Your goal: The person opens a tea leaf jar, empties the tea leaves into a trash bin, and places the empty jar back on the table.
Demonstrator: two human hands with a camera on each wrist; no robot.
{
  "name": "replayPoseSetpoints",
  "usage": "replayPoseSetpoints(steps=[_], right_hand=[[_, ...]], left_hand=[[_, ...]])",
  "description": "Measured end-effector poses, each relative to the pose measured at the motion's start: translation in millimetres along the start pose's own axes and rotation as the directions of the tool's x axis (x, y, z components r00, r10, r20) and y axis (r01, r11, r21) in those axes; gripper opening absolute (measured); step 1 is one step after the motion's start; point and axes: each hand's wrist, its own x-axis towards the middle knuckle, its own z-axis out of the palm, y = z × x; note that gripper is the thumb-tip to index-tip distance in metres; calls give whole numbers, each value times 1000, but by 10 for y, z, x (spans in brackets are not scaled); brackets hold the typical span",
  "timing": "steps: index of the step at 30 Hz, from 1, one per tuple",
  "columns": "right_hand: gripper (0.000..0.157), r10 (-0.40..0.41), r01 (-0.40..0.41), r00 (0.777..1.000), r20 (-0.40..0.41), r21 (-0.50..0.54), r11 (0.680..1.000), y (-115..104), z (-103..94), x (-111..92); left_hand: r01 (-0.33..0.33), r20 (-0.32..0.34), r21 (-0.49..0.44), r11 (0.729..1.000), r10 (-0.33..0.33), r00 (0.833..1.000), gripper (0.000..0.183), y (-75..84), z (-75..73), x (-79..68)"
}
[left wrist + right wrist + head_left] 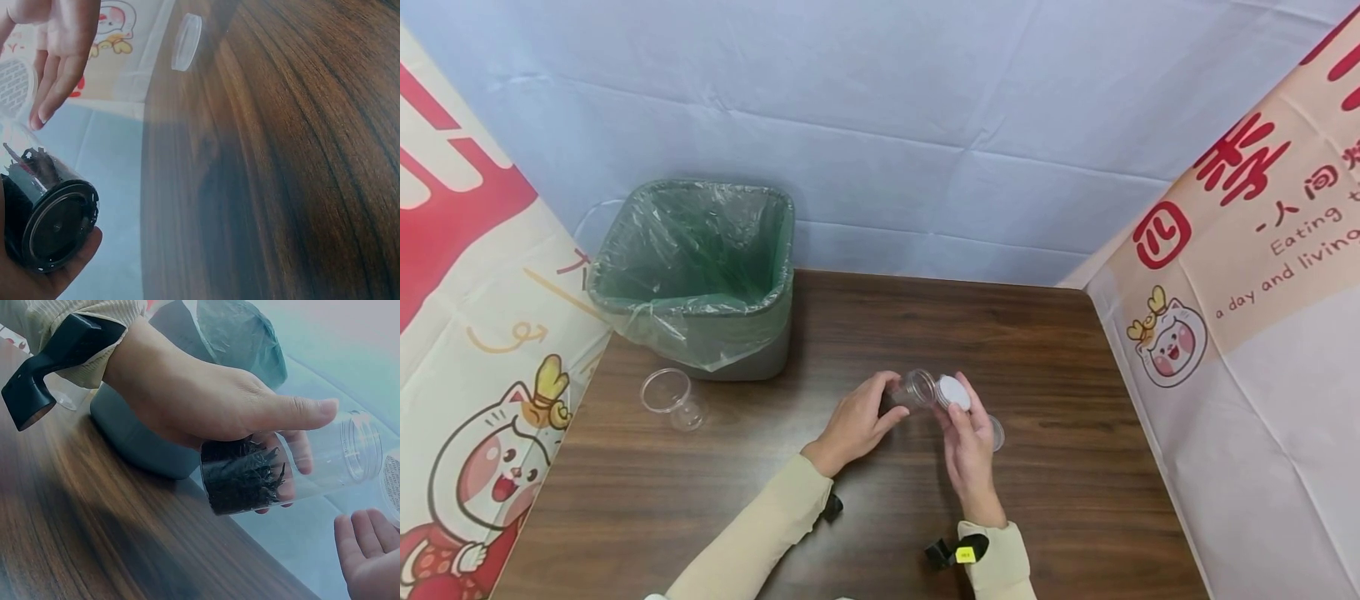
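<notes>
My left hand (856,423) grips a clear plastic jar (916,388) tilted on its side. In the right wrist view, dark dried leaf-like strips (242,478) lie packed at the jar's base, and its threaded mouth is uncovered. My right hand (972,446) pinches a round white lid (955,392) between thumb and fingers, close beside the mouth. The lid's face shows a grid pattern in the left wrist view. On the table, by the right hand, lies a shallow clear cap (187,42), partly hidden in the head view.
A grey bin (752,365) lined with a green-tinted bag stands at the back left of the wooden table (880,517). Before it is a clear cup-like vessel (666,392) with a narrower foot. Printed cloth panels (1232,400) border the table's sides.
</notes>
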Motion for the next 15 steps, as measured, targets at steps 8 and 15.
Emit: replayPoseSetpoints(steps=[8,15], right_hand=[[61,12,-11,1000,-26,63,998,8,-15,10],[61,19,-15,999,-46,74,997,2,-21,3]], left_hand=[[3,-16,4,1000,-3,1000,74,-34,2,-9],[8,-21,4,1000,-8,1000,75,-43,-12,-10]])
